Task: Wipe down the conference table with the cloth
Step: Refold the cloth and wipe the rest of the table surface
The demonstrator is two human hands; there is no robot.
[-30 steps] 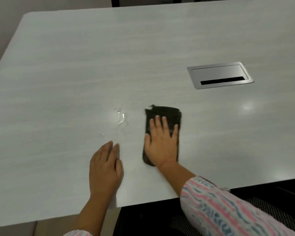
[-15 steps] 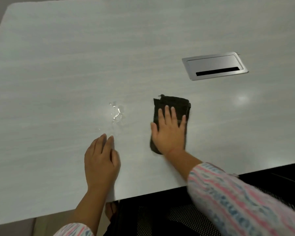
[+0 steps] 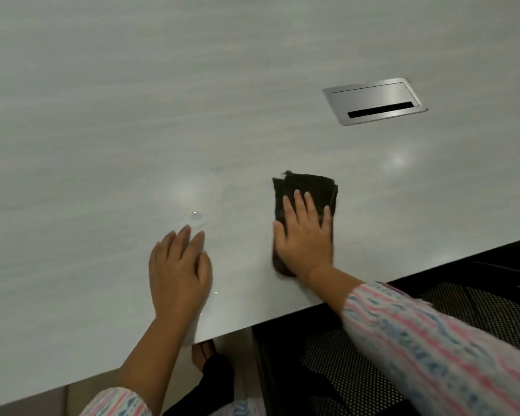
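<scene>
A dark folded cloth [image 3: 308, 189] lies on the pale grey conference table [image 3: 132, 115], near its front edge. My right hand [image 3: 305, 235] presses flat on the cloth with straight fingers, covering its near half. My left hand [image 3: 177, 271] rests flat on the bare tabletop to the left of the cloth, fingers together. A few small water drops [image 3: 196, 215] sit on the table just beyond my left fingertips.
A brushed-metal cable hatch [image 3: 374, 101] with a black slot is set into the table at the far right. A black mesh chair [image 3: 357, 370] stands below the table's front edge. My foot [image 3: 204, 354] shows under the edge.
My right hand slid the cloth away from me and slightly right across the table. The view tilted and moved closer. Fewer water drops show by my left hand.
</scene>
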